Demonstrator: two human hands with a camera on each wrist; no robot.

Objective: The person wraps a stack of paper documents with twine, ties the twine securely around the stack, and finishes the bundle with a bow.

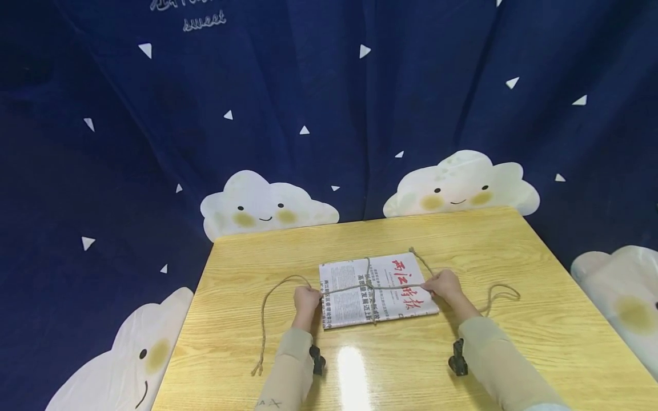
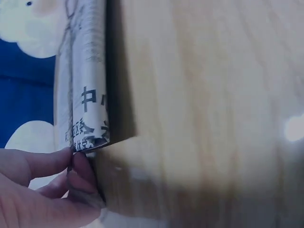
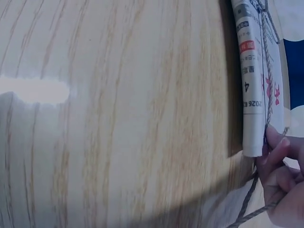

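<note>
curtain's top lettering point(image 1: 163, 5): cut off above | newspaper point(image 1: 390, 301): underside hidden, fine print too small

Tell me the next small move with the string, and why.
Probably have the left hand and right hand draw the string gently outward to snug it: they pinch it at opposite edges of the newspaper, with loose lengths lying on the table beyond each.

A folded newspaper point(image 1: 384, 301) with red and black letters lies flat below the frame's middle. Brown string point(image 1: 369, 285) crosses its top, loose ends on both sides.
</note>
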